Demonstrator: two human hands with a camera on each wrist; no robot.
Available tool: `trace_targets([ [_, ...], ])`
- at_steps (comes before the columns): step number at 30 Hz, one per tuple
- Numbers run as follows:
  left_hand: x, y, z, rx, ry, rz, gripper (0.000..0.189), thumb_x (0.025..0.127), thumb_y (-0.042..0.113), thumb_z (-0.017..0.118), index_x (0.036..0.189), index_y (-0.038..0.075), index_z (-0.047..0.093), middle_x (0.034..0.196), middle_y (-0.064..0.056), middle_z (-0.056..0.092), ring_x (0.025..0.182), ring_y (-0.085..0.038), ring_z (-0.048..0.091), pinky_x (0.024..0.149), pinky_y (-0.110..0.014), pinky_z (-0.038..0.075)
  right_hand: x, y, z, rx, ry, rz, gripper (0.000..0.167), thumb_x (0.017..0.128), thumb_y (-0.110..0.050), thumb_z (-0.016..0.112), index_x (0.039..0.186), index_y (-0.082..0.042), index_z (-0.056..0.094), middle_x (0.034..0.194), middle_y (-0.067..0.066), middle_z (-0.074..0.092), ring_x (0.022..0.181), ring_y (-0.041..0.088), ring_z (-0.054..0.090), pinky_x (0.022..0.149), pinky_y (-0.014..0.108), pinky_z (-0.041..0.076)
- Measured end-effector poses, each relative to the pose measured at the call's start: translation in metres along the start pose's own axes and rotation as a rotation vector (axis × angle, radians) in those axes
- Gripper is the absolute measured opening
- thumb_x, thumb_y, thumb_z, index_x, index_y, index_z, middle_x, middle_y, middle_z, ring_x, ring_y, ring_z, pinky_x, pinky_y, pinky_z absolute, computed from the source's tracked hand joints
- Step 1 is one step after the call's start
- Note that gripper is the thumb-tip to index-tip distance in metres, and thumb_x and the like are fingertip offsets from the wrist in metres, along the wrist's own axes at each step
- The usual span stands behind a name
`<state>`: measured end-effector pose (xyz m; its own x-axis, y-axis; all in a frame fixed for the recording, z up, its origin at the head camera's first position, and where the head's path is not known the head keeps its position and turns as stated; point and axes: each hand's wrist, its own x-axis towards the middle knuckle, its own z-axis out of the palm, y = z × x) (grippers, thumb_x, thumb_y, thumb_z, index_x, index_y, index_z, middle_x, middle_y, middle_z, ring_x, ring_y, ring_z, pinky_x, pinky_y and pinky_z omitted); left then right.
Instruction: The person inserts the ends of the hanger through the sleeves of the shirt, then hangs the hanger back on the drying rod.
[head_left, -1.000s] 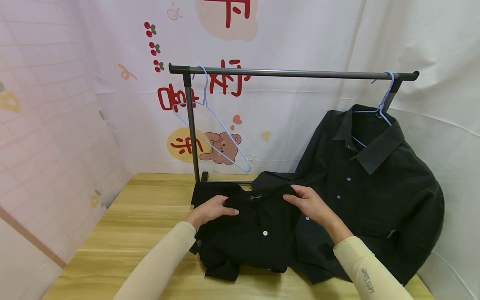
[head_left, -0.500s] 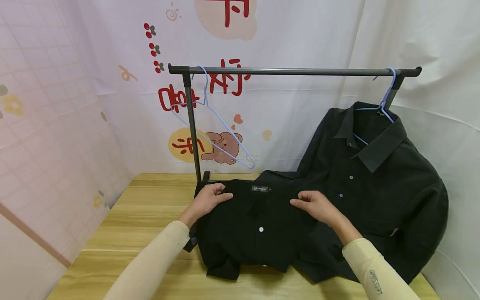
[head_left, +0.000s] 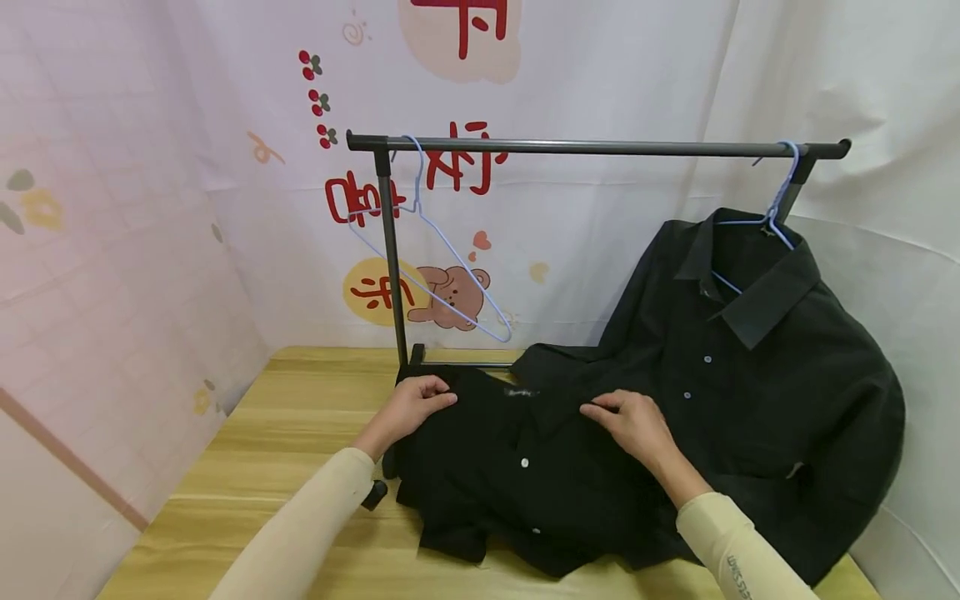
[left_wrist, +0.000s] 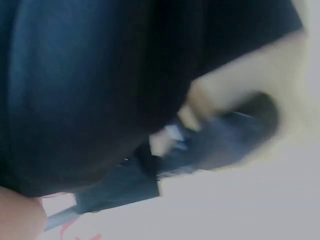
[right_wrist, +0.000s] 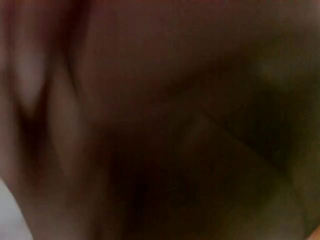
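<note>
A black garment with white buttons [head_left: 517, 492] is stretched between both hands above the table in the head view, its neck label partly showing. At its left shoulder the left hand [head_left: 408, 408] pinches the cloth between thumb and fingers. The right hand [head_left: 630, 425] pinches the opposite shoulder. Just behind and to the right, a black collared shirt [head_left: 750, 400] hangs on a blue hanger [head_left: 776, 218]; the two black fabrics overlap in view. Dark cloth [left_wrist: 100, 90] fills much of the left wrist view. The right wrist view is dark and blurred.
A black metal rack [head_left: 600, 148] stands on the wooden table [head_left: 285, 442]. From its left end hangs a bare blue hanger [head_left: 457, 258]. A small black object [head_left: 375, 494] lies beside the garment. A printed curtain [head_left: 600, 83] closes the back.
The hands have moved apart, spreading the garment wider. Its lower part has dropped and fanned out toward the front and right, with a second white button now more visible.
</note>
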<state>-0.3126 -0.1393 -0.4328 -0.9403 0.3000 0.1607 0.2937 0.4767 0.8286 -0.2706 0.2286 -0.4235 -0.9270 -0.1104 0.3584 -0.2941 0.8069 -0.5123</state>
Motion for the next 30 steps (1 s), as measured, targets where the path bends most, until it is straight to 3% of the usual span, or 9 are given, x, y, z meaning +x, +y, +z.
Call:
trace_targets([
  [5,-0.009,-0.015,0.0,0.065,-0.079,-0.047,0.015,0.096,0.028,0.068,0.094,0.014,0.074,0.087,0.003,0.065,0.078,-0.017,0.055,0.074,-0.033,0.047,-0.004,0.006,0.014,0.102,-0.276,0.068,0.028,0.092,-0.037,0.072,0.103,-0.012,0.078,0.098,0.002,0.07,0.085,0.019,0.063,0.074,0.039,0.052],
  [9,-0.012,-0.016,0.003,0.167,-0.166,-0.112,0.025,0.097,0.035,0.065,0.092,0.013,0.076,0.088,0.003,0.066,0.078,-0.015,0.056,0.073,-0.033,0.047,0.0,0.0,0.014,0.019,-0.448,0.123,0.033,0.093,-0.034,0.069,0.071,-0.011,0.069,0.065,-0.003,0.054,0.057,0.013,0.046,0.054,0.031,0.04],
  [12,-0.012,-0.015,0.008,0.237,-0.179,-0.164,0.031,0.097,0.038,0.064,0.096,0.009,0.076,0.093,-0.001,0.068,0.08,-0.017,0.06,0.075,-0.037,0.05,0.003,-0.009,0.017,-0.163,-0.443,0.122,0.036,0.094,-0.027,0.067,0.061,-0.014,0.061,0.056,-0.004,0.042,0.049,0.014,0.036,0.05,0.03,0.032],
  [15,-0.01,-0.013,0.014,0.287,-0.141,-0.174,0.04,0.097,0.038,0.064,0.113,0.002,0.071,0.105,-0.008,0.068,0.091,-0.024,0.063,0.084,-0.043,0.051,0.006,-0.02,0.026,-0.286,-0.316,0.029,0.02,0.095,-0.021,0.066,0.078,-0.012,0.072,0.069,-0.002,0.057,0.058,0.017,0.052,0.055,0.035,0.044],
  [17,-0.008,-0.011,0.019,0.318,-0.119,-0.135,0.045,0.096,0.034,0.066,0.125,-0.001,0.064,0.114,-0.014,0.065,0.101,-0.03,0.062,0.09,-0.048,0.049,0.008,-0.028,0.036,-0.311,-0.25,-0.094,0.01,0.095,-0.016,0.066,0.094,-0.011,0.075,0.084,0.003,0.065,0.073,0.022,0.062,0.066,0.04,0.051],
  [19,-0.006,-0.01,0.024,0.367,-0.114,-0.065,0.048,0.095,0.029,0.069,0.133,0.002,0.059,0.125,-0.018,0.06,0.113,-0.034,0.057,0.097,-0.051,0.045,0.01,-0.034,0.049,-0.316,-0.22,-0.219,0.015,0.095,-0.013,0.067,0.107,-0.008,0.074,0.099,0.007,0.069,0.089,0.026,0.066,0.079,0.044,0.053],
  [22,-0.002,-0.007,0.033,0.468,-0.163,0.068,0.046,0.095,0.024,0.069,0.137,0.01,0.058,0.139,-0.021,0.05,0.129,-0.038,0.045,0.106,-0.055,0.035,0.01,-0.04,0.067,-0.317,-0.266,-0.339,0.027,0.096,-0.01,0.066,0.122,-0.007,0.068,0.117,0.01,0.067,0.108,0.029,0.063,0.092,0.048,0.049],
  [27,0.002,-0.003,0.045,0.642,-0.303,0.2,0.037,0.097,0.032,0.065,0.131,0.017,0.063,0.147,-0.019,0.043,0.139,-0.038,0.033,0.112,-0.056,0.025,0.005,-0.042,0.081,-0.361,-0.359,-0.34,0.034,0.097,-0.013,0.065,0.131,-0.009,0.063,0.12,0.008,0.065,0.114,0.028,0.06,0.101,0.052,0.042],
  [30,0.003,-0.003,0.047,0.696,-0.301,0.226,0.023,0.097,0.031,0.066,0.115,0.018,0.069,0.139,-0.015,0.049,0.134,-0.034,0.039,0.111,-0.054,0.028,0.004,-0.042,0.079,-0.326,-0.359,-0.349,0.027,0.094,-0.011,0.068,0.121,-0.011,0.068,0.106,0.004,0.064,0.105,0.027,0.061,0.101,0.056,0.04],
])
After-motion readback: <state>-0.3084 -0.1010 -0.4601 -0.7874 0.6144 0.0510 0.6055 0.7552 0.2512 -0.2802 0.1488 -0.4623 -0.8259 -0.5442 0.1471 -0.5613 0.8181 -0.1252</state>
